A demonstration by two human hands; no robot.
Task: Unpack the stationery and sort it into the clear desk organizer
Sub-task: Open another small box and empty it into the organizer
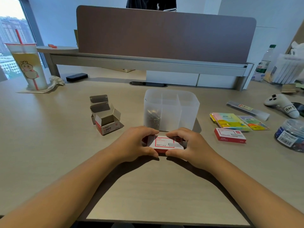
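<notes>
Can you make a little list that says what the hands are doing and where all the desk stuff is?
Left hand: grips the red-and-white staple box
Right hand: grips the same box
Clear plastic desk organizer: behind the hands; left compartment holds paper clips
Open empty cardboard boxes: left of organizer
Second red staple box: right, closed
Pastel sticky notes: right, still wrapped

Clear organizer stands just beyond the fingertips, blocking forward reach. Opened paper clip boxes lie left of the fingers, a second staple box right. Bare desk between these and behind the wrists.
</notes>
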